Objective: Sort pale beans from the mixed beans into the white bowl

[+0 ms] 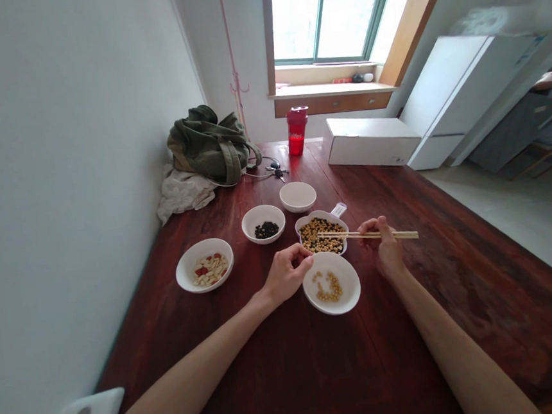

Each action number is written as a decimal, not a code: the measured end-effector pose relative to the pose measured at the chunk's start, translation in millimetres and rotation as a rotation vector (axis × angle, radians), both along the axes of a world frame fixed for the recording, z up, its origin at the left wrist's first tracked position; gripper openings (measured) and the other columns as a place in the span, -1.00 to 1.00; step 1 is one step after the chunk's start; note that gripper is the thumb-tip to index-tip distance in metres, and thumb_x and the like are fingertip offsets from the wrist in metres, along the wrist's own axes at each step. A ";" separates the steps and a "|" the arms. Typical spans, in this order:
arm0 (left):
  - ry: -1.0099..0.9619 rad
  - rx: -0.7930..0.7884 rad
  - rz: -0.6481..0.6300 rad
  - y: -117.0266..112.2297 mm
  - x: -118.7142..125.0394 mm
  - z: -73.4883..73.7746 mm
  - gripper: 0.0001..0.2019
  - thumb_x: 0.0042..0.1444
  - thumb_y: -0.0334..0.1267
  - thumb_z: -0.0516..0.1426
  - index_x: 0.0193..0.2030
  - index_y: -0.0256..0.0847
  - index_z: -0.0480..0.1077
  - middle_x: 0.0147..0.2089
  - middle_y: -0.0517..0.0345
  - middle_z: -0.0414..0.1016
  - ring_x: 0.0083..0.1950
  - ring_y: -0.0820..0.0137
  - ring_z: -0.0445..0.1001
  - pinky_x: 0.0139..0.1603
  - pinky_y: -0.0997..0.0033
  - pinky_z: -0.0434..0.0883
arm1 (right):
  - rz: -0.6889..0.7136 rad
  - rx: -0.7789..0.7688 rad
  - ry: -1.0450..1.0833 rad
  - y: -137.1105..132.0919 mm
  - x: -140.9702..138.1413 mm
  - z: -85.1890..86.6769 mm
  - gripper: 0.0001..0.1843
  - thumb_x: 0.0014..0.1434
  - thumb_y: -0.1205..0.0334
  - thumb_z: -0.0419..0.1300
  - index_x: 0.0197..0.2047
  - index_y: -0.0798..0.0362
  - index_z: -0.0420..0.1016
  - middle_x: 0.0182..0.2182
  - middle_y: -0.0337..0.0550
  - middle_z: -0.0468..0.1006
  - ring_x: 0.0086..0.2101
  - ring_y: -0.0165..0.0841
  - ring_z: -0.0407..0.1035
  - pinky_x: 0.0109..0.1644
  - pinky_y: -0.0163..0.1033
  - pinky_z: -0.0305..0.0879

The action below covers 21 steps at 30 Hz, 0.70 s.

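Two chopsticks (356,235) pinched above yellow beans (314,234)

Right hand (383,246): fingers pressed together, pinching the chopsticks, tips over the beans in a handled white bowl (316,214). Left hand (286,274): fingers (302,253) curled, touching the rim of a nearer white bowl (348,297). Both bowls stand on the tabletop (480,279).

"What's the right hand (385,249) holding?"

"Wooden chopsticks (368,235), level, their tips over a white handled bowl (313,216) heaped with pale beans (314,236), soybeans perhaps."

"And the left hand (286,274)?"

"Against the rim of the nearer white bowl (347,300), which holds a small scatter of the same beans (329,287)."
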State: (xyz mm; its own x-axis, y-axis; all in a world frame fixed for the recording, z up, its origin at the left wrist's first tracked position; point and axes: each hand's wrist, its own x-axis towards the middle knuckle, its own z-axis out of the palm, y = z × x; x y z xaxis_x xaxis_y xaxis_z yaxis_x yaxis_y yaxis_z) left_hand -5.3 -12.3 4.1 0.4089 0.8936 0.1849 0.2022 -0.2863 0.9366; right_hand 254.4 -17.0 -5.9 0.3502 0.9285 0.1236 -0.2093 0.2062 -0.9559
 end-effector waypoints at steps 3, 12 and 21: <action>0.006 -0.003 0.000 -0.1 0.2 -0.5 -0.76 0.25 -0.15 0.17 -0.25 -0.30 0.53 -0.40 0.14 0.48 -0.39 0.45 0.36 -0.34 0.48 0.28 | 0.023 0.004 -0.027 -0.2 0.4 -0.1 -0.42 0.29 -0.30 0.11 -0.46 0.02 0.53 -0.55 -0.20 0.48 -0.58 -0.42 0.30 -0.58 -0.33 0.16; 0.007 -0.014 -0.003 0.4 0.6 -3.0 -0.77 0.24 -0.16 0.17 -0.25 -0.31 0.53 -0.41 0.15 0.47 -0.40 0.46 0.33 -0.36 0.49 0.25 | 0.109 -0.011 -0.198 -0.9 -1.3 -3.2 -0.40 0.31 -0.32 0.05 -0.43 0.02 0.51 -0.58 -0.22 0.44 -0.59 -0.41 0.28 -0.58 -0.32 0.15; -0.006 -0.021 0.002 0.4 0.4 -2.0 -0.77 0.23 -0.16 0.18 -0.26 -0.31 0.53 -0.44 0.18 0.43 -0.42 0.47 0.31 -0.38 0.50 0.24 | 0.086 0.005 -0.306 -2.7 -0.6 -1.9 -0.42 0.36 -0.25 0.03 -0.44 0.02 0.50 -0.61 -0.22 0.39 -0.60 -0.40 0.23 -0.55 -0.30 0.12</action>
State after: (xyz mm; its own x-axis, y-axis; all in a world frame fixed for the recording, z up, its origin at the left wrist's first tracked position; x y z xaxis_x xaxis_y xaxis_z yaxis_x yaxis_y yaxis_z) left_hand -4.8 -11.9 2.2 0.4061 0.8982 0.1682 0.1971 -0.2658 0.9437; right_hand 253.7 -19.7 -7.9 0.2161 0.9522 0.2160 0.0705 0.2054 -0.9761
